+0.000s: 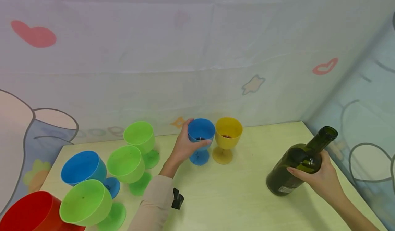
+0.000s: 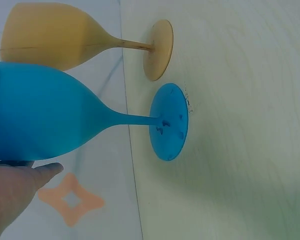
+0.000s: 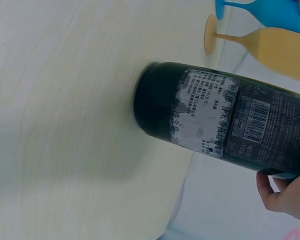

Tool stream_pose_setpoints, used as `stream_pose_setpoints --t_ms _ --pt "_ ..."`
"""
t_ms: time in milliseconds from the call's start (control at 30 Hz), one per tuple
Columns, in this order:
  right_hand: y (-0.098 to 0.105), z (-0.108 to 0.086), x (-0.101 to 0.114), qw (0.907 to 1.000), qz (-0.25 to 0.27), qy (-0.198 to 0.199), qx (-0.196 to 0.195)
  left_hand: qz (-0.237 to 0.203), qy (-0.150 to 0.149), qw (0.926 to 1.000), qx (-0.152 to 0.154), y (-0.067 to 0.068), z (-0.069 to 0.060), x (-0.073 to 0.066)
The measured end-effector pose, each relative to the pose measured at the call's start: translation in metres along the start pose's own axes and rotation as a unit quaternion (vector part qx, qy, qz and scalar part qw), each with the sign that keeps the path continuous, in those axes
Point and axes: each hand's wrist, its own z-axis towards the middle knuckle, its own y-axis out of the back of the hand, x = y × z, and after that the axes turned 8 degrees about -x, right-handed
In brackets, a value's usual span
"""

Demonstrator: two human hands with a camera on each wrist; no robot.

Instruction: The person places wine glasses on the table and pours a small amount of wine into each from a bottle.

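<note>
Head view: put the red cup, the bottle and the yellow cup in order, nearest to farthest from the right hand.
1. Bottle: gripped in the right hand.
2. Yellow cup: left of the bottle.
3. Red cup: bottom-left corner.

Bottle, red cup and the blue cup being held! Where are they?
Bottle [image 3: 210, 111], right wrist view, on its white label.
Red cup [image 1: 27, 211], head view, inside its bowl.
Held blue cup [image 2: 60, 110], left wrist view, on its bowl.

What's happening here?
A person's left hand grips a blue goblet beside a yellow goblet; both contain some dark liquid. The right hand holds a green bottle. Three green goblets, a second blue goblet and a red cup stand to the left.
</note>
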Motion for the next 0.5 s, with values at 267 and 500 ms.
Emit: stream_pose_setpoints --t_ms 267,500 --pt "-0.0012 0.0003 -0.0007 1.0000 0.002 -0.006 0.002 0.015 0.006 0.9999 -0.006 0.0003 -0.0002 0.0026" --pt "-0.0023 -0.0001 -0.0023 0.9999 0.004 -0.010 0.005 0.010 -0.003 0.9997 -0.020 0.0038 -0.0053 0.0083"
